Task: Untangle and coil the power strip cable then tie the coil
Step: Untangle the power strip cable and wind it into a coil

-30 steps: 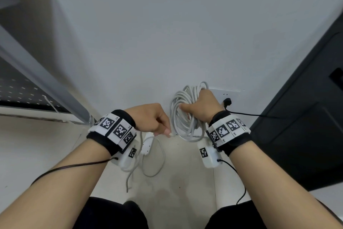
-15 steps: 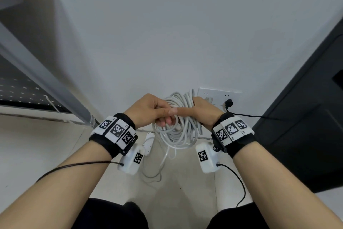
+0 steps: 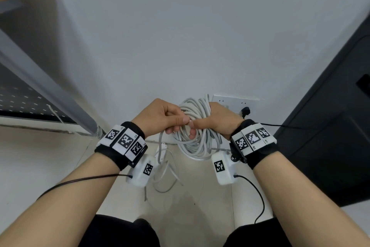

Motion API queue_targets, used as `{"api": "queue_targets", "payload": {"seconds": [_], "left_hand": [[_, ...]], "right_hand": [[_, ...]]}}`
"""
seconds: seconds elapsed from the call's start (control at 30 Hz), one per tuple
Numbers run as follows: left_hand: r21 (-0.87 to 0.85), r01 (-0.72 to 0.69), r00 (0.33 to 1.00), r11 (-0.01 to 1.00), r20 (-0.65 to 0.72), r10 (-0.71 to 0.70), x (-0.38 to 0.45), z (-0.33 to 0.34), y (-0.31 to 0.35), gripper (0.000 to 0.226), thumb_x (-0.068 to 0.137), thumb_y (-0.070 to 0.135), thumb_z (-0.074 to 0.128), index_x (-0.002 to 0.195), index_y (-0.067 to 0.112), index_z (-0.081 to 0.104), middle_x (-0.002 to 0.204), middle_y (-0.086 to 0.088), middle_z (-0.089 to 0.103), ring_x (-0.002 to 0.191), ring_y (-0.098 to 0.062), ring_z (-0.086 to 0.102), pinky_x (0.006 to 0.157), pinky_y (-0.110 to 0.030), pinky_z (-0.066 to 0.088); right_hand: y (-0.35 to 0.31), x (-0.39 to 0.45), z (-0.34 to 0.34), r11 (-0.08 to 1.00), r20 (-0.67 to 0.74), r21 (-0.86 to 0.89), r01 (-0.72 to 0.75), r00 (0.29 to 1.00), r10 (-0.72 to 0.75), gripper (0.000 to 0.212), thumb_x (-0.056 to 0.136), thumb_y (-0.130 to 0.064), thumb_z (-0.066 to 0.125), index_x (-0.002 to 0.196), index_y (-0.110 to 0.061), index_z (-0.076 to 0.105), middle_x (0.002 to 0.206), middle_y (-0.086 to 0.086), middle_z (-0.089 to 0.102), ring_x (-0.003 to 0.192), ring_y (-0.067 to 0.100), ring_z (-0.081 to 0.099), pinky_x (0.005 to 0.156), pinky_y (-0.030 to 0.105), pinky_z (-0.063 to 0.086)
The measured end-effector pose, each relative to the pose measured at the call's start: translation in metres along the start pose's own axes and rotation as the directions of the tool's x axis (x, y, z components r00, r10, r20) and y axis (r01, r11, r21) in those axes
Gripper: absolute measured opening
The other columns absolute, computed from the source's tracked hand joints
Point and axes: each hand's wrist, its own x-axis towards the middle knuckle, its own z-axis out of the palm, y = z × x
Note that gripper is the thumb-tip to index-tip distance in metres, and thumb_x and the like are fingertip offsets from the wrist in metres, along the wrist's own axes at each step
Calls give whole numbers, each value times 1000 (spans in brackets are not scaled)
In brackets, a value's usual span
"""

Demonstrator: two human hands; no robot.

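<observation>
Right hand [image 3: 217, 120] fisted round the pale grey round-cable coil [image 3: 195, 138] at chest height by the wall, left hand [image 3: 162, 118] pinching a strand against it; risk: loose tail [image 3: 160, 174] below snags, loops spill if grip slackens.

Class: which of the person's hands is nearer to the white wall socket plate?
Right. The right hand grips the cable coil just below and in front of the socket plate; the left hand holds the coil's far left side.

Pale tiled floor [image 3: 192, 202] carries loose cable slack [image 3: 167, 178].
</observation>
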Motion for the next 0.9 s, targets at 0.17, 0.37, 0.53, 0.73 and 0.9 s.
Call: {"api": "queue_targets", "payload": {"seconds": [0.17, 0.37, 0.53, 0.73, 0.9], "left_hand": [[111, 19, 998, 994, -57, -13, -2, -18, -11, 20, 68, 30, 86, 78, 23, 69, 56, -1, 61, 51, -14, 53, 55, -22, 45], [165, 36, 989, 986, -150, -11, 2, -19, -21, 31, 73, 31, 85, 88, 29, 58, 75, 7, 62, 51, -17, 55, 51, -22, 44], [259, 41, 974, 965, -224, 18, 3, -13, -24, 26, 76, 33, 82, 83, 22, 59, 78, 10, 66, 47, -19, 62, 55, -23, 48], [250, 92, 979, 964, -200, -42, 3, -18, -19, 24, 77, 26, 82, 79, 8, 65, 61, 4, 64, 43, -16, 57, 52, -15, 40], [235, 87, 993, 968, -100, -65, -2, -28, -16, 19, 84, 26, 77, 68, 15, 72, 50, -7, 62, 38, -14, 46, 43, -17, 35]], "right_hand": [[-1, -3, -5, 998, 55, 25, 61, 996, -63, 28, 76, -28, 75, 86, -2, 74, 81, 8, 75, 87, 26, 70, 94, 45, 52], [4, 1, -6, 989, 30, 140, 46, 998, -50, 31, 74, -29, 79, 95, -6, 75, 90, 18, 75, 87, 31, 72, 87, 45, 57], [6, 1, -5, 981, -4, 190, 33, 999, -33, 29, 72, -30, 80, 92, -10, 77, 89, 19, 75, 83, 29, 73, 77, 36, 57], [4, 0, 2, 976, -33, 215, 14, 999, -7, 32, 72, -28, 79, 90, -2, 75, 93, 24, 73, 89, 37, 70, 93, 55, 53], [-1, 0, 1, 932, 19, 362, -34, 999, 29, 43, 77, -7, 73, 114, 11, 64, 108, 30, 69, 101, 45, 68, 92, 50, 56]]}}
